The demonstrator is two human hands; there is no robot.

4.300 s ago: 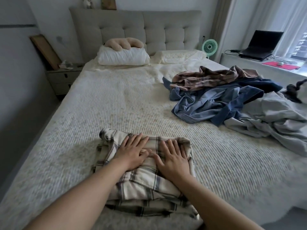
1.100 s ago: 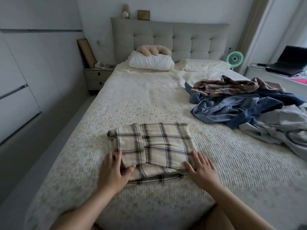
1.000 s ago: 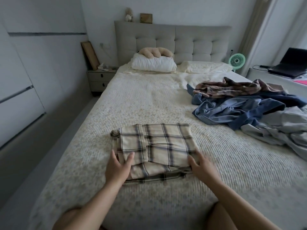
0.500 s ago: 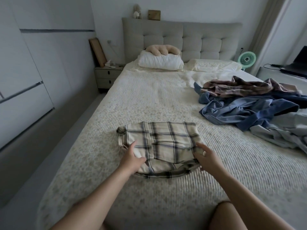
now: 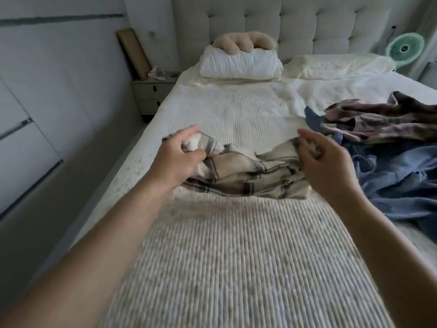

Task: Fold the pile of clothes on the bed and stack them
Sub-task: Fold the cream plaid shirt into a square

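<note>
A person's left hand (image 5: 179, 157) curls its grip round one end of a folded cream plaid garment (image 5: 246, 174), while the right hand (image 5: 328, 166) pinches the other end, the bundle sagging between them just above the bed (image 5: 236, 245), a two-ended hold that likely keeps the folds together for carrying. To the right, the unfolded pile of clothes (image 5: 390, 147) awaits, heaped near the bed's edge.

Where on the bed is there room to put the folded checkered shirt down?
Bare bedspread lies between the checkered shirt and the white pillow, and more lies nearer than the shirt, between the arms. The right side is crowded by the unfolded pile.
</note>
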